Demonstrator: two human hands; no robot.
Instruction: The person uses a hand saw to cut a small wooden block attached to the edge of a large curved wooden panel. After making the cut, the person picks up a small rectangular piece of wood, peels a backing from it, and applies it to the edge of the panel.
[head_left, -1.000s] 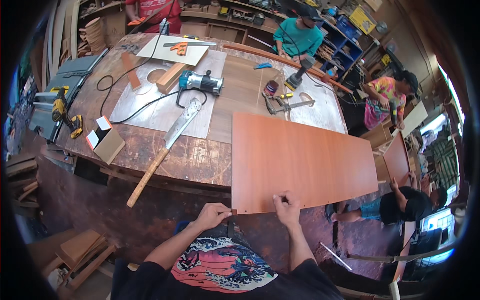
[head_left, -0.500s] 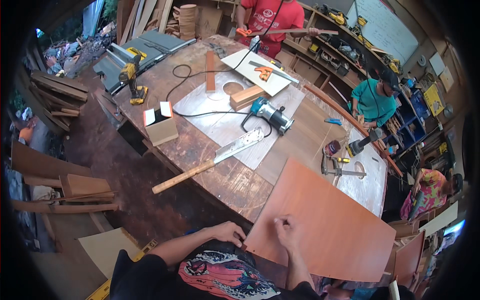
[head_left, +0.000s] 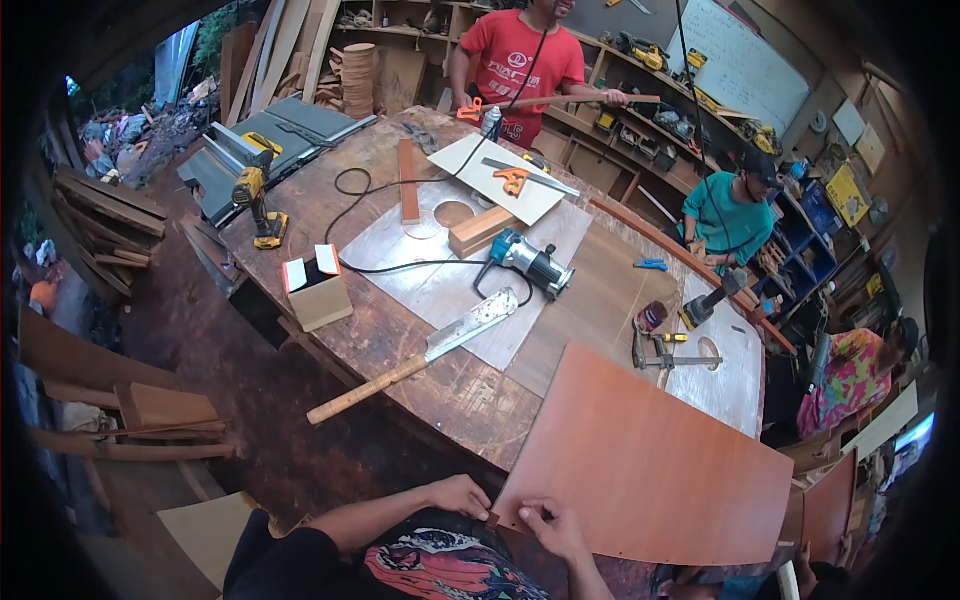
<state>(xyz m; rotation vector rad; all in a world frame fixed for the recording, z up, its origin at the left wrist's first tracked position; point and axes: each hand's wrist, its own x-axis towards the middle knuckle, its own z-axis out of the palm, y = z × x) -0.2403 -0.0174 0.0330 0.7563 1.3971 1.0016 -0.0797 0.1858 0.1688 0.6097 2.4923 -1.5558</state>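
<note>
A reddish-brown wooden panel (head_left: pixel 650 460) lies over the near edge of the workbench, its near left corner pointing toward me. Beside that corner is my left hand (head_left: pixel 462 496), fingers drawn together at the panel's edge; what they pinch, if anything, is hidden. My right hand (head_left: pixel 556 528) rests over the panel close to the same corner, its thumb and fingertips pressed together. Anything between them is too small to make out. Small dark dots run along the panel's near edge.
On the bench are a large wood-handled blade (head_left: pixel 430 350), a router (head_left: pixel 528 262) with a black cord, a cardboard box (head_left: pixel 320 297), a yellow drill (head_left: pixel 258 205) and a clamp (head_left: pixel 680 358). A person in red (head_left: pixel 520 65) and one in green (head_left: pixel 728 215) stand across the bench.
My right hand has come down across the panel toward its near left corner, closer to my left hand. My left hand stays at the corner. The head view has shifted slightly.
</note>
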